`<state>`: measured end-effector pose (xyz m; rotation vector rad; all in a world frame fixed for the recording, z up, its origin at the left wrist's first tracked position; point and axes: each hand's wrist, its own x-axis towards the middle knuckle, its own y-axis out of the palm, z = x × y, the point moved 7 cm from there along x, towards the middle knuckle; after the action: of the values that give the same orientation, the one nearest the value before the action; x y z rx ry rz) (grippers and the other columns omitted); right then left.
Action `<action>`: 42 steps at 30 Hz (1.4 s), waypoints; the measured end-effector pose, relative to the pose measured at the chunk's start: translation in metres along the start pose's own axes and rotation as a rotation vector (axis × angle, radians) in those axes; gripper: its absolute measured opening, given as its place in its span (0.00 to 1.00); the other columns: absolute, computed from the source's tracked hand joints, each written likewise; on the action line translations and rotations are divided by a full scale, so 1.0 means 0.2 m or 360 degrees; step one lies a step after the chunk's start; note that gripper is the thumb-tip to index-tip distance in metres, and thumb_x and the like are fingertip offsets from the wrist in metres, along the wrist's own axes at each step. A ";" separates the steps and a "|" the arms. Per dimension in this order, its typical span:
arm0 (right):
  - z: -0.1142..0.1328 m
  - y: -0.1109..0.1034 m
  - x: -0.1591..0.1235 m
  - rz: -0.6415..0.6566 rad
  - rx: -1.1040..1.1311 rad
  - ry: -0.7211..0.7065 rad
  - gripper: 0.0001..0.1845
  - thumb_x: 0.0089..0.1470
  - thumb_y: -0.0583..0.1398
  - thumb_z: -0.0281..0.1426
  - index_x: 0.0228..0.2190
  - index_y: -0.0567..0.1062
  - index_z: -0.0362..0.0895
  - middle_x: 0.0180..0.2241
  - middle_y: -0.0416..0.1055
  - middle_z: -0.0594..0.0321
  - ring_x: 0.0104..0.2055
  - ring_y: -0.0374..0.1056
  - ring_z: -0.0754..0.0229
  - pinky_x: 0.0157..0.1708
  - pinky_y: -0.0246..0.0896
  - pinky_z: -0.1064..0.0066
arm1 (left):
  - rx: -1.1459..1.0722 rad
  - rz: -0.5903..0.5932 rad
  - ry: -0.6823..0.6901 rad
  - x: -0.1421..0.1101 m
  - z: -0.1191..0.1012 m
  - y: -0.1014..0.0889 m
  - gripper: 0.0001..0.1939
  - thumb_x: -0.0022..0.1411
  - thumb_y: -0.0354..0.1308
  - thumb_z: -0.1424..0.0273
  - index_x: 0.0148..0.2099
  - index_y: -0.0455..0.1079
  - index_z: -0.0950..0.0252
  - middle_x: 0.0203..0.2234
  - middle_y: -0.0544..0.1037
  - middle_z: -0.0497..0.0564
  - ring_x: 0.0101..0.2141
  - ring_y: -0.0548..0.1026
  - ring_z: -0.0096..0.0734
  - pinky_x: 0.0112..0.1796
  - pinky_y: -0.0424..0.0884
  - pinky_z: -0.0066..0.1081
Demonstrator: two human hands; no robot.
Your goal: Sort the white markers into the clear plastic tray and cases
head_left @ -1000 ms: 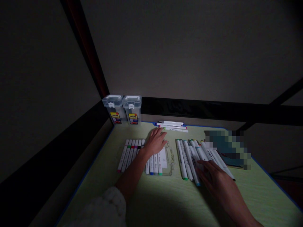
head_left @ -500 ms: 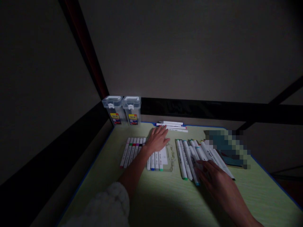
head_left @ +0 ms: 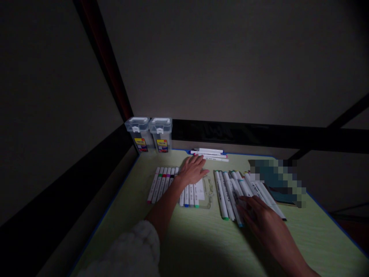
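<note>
My left hand (head_left: 193, 170) lies spread and open over a row of white markers (head_left: 158, 188) in a clear plastic case (head_left: 209, 192). The caps there show pink, green, red, purple, black and blue. At the right, my right hand (head_left: 256, 211) reaches over a loose pile of white markers (head_left: 221, 198), its fingers curled and pinched on one marker (head_left: 238, 211) with a blue-green end. My palm hides part of that pile.
Two clear lidded boxes (head_left: 140, 134) with yellow labels stand at the back left corner. Several white markers (head_left: 215, 156) lie along the table's (head_left: 184, 238) back edge. A dark teal, partly pixelated flat item (head_left: 276, 181) is at the right. Walls rise behind and left.
Both hands stay almost in place. The left hand's fingers have shifted very slightly; the markers look unmoved.
</note>
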<state>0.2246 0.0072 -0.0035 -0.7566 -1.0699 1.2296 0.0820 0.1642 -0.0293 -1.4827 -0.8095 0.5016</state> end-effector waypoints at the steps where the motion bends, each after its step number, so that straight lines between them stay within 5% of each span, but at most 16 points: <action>1: 0.00 0.00 0.00 0.0007 0.0006 -0.0002 0.18 0.54 0.47 0.38 0.38 0.70 0.42 0.35 0.70 0.54 0.26 0.69 0.58 0.26 0.62 0.66 | 0.0006 -0.0009 0.0001 0.00 0.00 0.00 0.27 0.62 0.35 0.56 0.58 0.52 0.66 0.60 0.51 0.53 0.59 0.48 0.40 0.55 0.49 0.43; 21: 0.01 0.01 0.01 0.0061 0.0000 0.0036 0.16 0.55 0.47 0.37 0.38 0.69 0.43 0.37 0.69 0.54 0.32 0.69 0.56 0.32 0.62 0.65 | -0.0019 -0.0095 0.0036 0.00 0.00 -0.04 0.22 0.62 0.40 0.59 0.54 0.55 0.65 0.49 0.63 0.55 0.49 0.63 0.35 0.50 0.59 0.35; 29: 0.03 -0.01 0.01 0.0051 -0.0004 0.0016 0.16 0.55 0.47 0.35 0.40 0.69 0.42 0.38 0.69 0.54 0.31 0.69 0.56 0.31 0.61 0.66 | -0.0106 -0.0009 0.0019 0.00 0.01 -0.03 0.22 0.63 0.38 0.61 0.57 0.54 0.61 0.55 0.59 0.53 0.52 0.61 0.35 0.49 0.60 0.34; 42: 0.06 -0.01 0.01 0.0074 0.0002 -0.0011 0.16 0.55 0.46 0.32 0.39 0.69 0.42 0.37 0.68 0.55 0.29 0.68 0.58 0.30 0.61 0.67 | -0.0118 -0.0083 0.0124 0.01 0.02 -0.01 0.18 0.63 0.41 0.63 0.46 0.68 0.62 0.49 0.67 0.51 0.48 0.66 0.31 0.50 0.60 0.30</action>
<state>0.2145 0.0079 0.0037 -0.7808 -1.0619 1.2731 0.0796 0.1687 -0.0279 -1.5358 -0.8103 0.3758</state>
